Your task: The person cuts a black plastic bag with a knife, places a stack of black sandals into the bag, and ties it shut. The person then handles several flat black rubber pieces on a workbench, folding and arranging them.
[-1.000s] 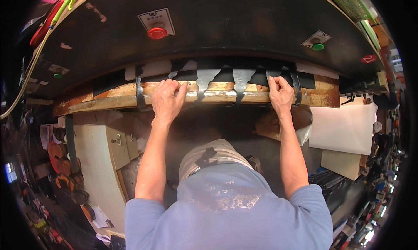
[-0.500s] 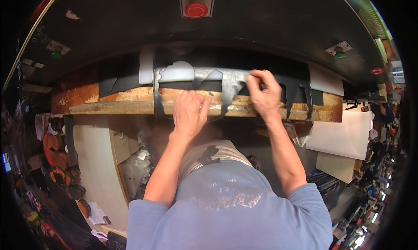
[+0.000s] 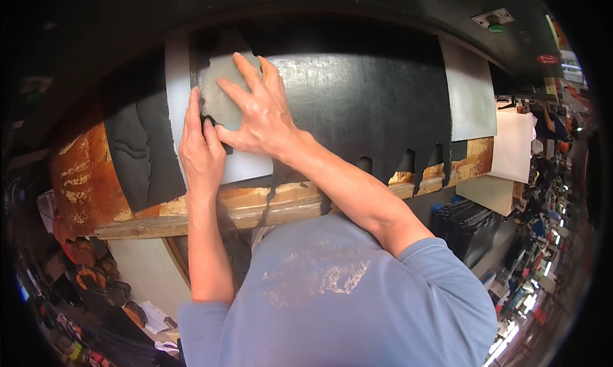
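Note:
A large black sheet (image 3: 364,92) with a ragged, notched near edge lies on the work surface. Toward its left end is a grey piece with a jagged outline (image 3: 220,73); whether it is a folded-over part of the sheet I cannot tell. My right hand (image 3: 265,114) rests on this grey piece, fingers spread. Along the piece's left edge stands my left hand (image 3: 203,153), fingers stretched out and thumb close to the right thumb. A small dark scrap of edge shows between the thumbs. Beneath, a white board (image 3: 246,167) peeks out.
Black offcuts (image 3: 137,143) lie left on the worn wooden bed (image 3: 86,175), whose front edge runs before my body. A dark machine housing with a green button (image 3: 496,28) overhangs the far side. Right of the bed are pale sheets (image 3: 511,146) and a dark stack (image 3: 469,229).
Both hands have moved away from the bed's front edge and left, and are now close together. More of the black sheet shows. The view has shifted, and the red button has left it.

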`<state>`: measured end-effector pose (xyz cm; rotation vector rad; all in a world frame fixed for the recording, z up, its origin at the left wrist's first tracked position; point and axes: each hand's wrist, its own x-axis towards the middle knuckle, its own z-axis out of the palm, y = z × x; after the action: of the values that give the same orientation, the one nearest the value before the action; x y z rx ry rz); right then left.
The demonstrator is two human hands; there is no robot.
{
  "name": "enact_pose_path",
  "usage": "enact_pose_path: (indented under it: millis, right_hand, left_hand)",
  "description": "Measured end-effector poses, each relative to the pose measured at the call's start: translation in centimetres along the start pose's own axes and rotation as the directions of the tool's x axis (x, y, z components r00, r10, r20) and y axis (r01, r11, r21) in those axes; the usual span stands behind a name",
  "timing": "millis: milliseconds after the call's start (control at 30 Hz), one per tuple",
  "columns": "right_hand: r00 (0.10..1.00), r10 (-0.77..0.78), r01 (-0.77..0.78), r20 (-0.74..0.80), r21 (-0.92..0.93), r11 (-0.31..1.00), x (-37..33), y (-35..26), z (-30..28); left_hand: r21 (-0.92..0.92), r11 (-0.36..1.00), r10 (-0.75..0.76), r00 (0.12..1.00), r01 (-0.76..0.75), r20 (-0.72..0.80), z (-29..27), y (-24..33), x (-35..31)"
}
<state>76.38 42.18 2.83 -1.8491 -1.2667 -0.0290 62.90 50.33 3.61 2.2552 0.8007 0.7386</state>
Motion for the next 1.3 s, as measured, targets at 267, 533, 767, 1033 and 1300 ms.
enact_pose_path:
  millis: [267, 533, 767, 1033, 1300]
  right_hand:
    - [0.888, 0.366, -0.426, 0.278, 0.797, 0.428, -0.7, 2.9, -10.9]
    - [0.992, 0.038, -0.015, 0.120, -0.183, 0.983, -5.6, 3.7, -10.6]
    - [0.976, -0.079, 0.094, 0.205, -0.066, 0.993, -2.9, 4.8, -9.5]
    - [0.973, -0.113, 0.110, 0.203, 0.027, 0.994, -0.5, 4.3, -7.0]
    - [0.961, -0.147, 0.143, 0.234, 0.031, 0.989, -0.2, 4.4, -6.0]
  left_hand:
    - [0.038, 0.994, 0.103, 0.995, -0.103, -0.005, 0.0, -1.2, 0.5]
    - [0.245, 0.940, 0.172, 0.951, -0.236, 0.257, 1.3, 1.0, 0.5]
    - [0.387, 0.892, 0.150, 0.961, -0.232, 0.231, 0.4, 0.3, 0.2]
    - [0.417, 0.900, 0.076, 0.987, -0.128, 0.139, -0.2, -0.1, -0.1]
    - [0.384, 0.912, 0.092, 0.985, -0.143, 0.148, -0.2, -0.7, -0.1]
